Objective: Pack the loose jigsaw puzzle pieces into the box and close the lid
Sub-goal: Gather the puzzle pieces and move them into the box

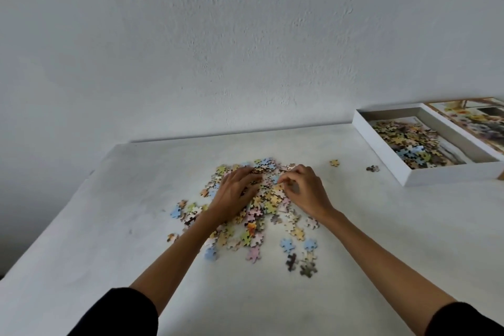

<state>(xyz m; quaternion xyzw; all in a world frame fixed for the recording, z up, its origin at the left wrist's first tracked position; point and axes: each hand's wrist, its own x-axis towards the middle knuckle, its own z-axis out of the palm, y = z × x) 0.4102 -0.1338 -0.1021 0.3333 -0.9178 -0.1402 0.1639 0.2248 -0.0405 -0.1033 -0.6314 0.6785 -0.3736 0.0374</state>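
Sitting mid-table, the loose pieces (268, 206) form a shallow multicoloured heap, thickest at the far side and thinning into scattered singles toward the person. Both hands are on the heap. The left hand (234, 194) lies palm down on its left part, fingers spread and fairly straight, pressing on the pieces, nothing gripped. The right hand (302, 191) is on the right part, fingers curled in, thumb and fingertips meeting on pieces at the top of the heap; motion blur hides how many it pinches. The hands are close, fingertips nearly facing each other. Two strays lie apart from the heap, to the right of it: a yellowish piece (334, 163), and a dark piece (372, 168) further right, near the box. The box (447, 176) is white and shallow, lid off, at the far right of the table, well apart from the heap, and already holds a layer of packed pieces (409, 142) bunched toward its middle and near end. The lid (469, 120) lies face up just beside the box on its right, showing a flower print, partly cut by the frame edge. Forearms are bare, with black sleeves (120, 314) at the bottom of the view. The table (109, 226) is white and matte, set against a plain white wall (245, 35).
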